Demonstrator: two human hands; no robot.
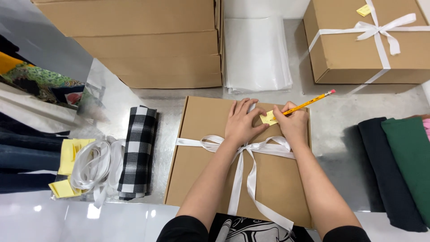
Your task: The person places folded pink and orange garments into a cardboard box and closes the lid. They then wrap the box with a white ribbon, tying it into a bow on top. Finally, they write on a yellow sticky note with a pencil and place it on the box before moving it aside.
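The left hand pinned a small, flimsy yellow paper note under flat, spread fingers, while the right hand fingers clamped a yellow pencil, writing beside them.

A packing workroom: stacked cardboard cartons, ribbon-tied boxes, folded clothes, plastic bags.

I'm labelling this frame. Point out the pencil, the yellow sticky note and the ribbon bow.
pencil [309, 102], head view, mid shaft.
yellow sticky note [268, 118], head view, its visible face.
ribbon bow [245, 146], head view, the knot.
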